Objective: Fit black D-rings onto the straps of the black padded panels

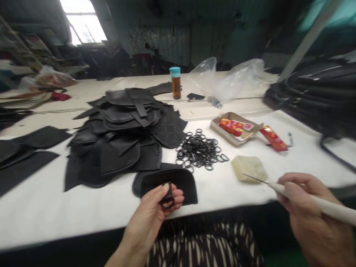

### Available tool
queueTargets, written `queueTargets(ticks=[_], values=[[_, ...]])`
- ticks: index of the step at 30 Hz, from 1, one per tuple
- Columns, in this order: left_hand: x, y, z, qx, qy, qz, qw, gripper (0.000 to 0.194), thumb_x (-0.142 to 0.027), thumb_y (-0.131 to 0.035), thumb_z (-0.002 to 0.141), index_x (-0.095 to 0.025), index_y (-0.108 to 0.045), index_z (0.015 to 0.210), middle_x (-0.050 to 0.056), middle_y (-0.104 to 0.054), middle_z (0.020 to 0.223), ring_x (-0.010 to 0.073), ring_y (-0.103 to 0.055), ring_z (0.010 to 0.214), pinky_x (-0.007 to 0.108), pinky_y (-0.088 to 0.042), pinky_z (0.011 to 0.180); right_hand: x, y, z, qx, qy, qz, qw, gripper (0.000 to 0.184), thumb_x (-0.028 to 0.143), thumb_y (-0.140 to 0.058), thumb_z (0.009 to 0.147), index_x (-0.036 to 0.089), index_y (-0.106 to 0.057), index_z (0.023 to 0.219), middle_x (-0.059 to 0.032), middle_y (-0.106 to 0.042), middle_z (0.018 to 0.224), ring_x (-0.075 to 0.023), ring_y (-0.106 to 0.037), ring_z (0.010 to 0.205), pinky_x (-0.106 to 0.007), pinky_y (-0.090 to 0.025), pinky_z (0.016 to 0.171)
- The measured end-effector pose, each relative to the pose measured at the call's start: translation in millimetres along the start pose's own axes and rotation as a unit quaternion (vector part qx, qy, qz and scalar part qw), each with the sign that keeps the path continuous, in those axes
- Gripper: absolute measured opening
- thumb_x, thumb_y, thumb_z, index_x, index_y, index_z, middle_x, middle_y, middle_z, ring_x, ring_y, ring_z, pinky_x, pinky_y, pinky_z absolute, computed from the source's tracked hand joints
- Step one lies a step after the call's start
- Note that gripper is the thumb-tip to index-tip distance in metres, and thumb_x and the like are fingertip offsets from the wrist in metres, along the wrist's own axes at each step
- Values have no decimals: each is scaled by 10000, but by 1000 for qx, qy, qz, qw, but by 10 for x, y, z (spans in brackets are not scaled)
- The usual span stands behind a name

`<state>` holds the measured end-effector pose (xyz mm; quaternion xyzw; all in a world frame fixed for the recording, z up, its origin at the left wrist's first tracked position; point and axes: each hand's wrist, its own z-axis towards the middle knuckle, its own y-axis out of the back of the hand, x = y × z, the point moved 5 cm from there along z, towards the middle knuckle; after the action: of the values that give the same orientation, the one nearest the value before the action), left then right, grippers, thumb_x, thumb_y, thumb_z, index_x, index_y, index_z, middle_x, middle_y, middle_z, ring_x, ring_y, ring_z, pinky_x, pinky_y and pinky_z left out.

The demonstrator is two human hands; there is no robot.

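Observation:
My left hand (pixel 155 211) is closed on a small black ring with a strap (pixel 167 196), held at the near table edge over a black leather flap piece (pixel 178 181). My right hand (pixel 308 215) grips a white-handled tool (pixel 328 207) whose thin metal point (pixel 254 178) reaches toward a pale yellowish block (pixel 249 168). A heap of black rings (pixel 200 150) lies just beyond the flap piece. A large stack of black leather pieces (pixel 122 133) sits to the left of the rings.
A cardboard box (pixel 222 132) holds red-yellow tubes, with another tube (pixel 274 138) beside it. An amber bottle with a teal cap (pixel 176 82) and clear plastic bags (pixel 222 79) stand further back. Flat black pieces (pixel 25 152) lie left; stacked black goods (pixel 319 92) right.

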<state>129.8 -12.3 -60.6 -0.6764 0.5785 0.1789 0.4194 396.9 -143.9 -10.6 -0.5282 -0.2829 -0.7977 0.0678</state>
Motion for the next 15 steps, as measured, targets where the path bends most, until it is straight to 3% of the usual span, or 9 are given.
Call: queueTargets(ticks=[5,10,15], values=[[-51,-11,157,-84,6,-13,996,195,-17,-492,788,-83,-667,733,104,-714,681,187,-687,593,293,-593,587,25,69,150,7,7,-33,999,264,443,-603,773,193,-544,710,37,-472,552,-107,-400,469,-220,-330,414],[-63,-123,196,-89,11,-40,995,235,-6,-462,796,-96,-664,721,84,-714,696,169,-688,597,270,-598,570,-61,45,222,34,-7,-28,999,226,396,-643,745,193,-543,738,58,-425,538,-92,-345,451,-206,-305,390],[-22,-48,206,-78,-1,0,997,216,-1,-479,776,-85,-675,742,107,-720,709,199,-696,620,308,-603,598,-69,-29,266,26,-6,-16,1000,251,411,-672,714,193,-548,701,59,-415,524,-96,-360,466,-205,-318,405]])
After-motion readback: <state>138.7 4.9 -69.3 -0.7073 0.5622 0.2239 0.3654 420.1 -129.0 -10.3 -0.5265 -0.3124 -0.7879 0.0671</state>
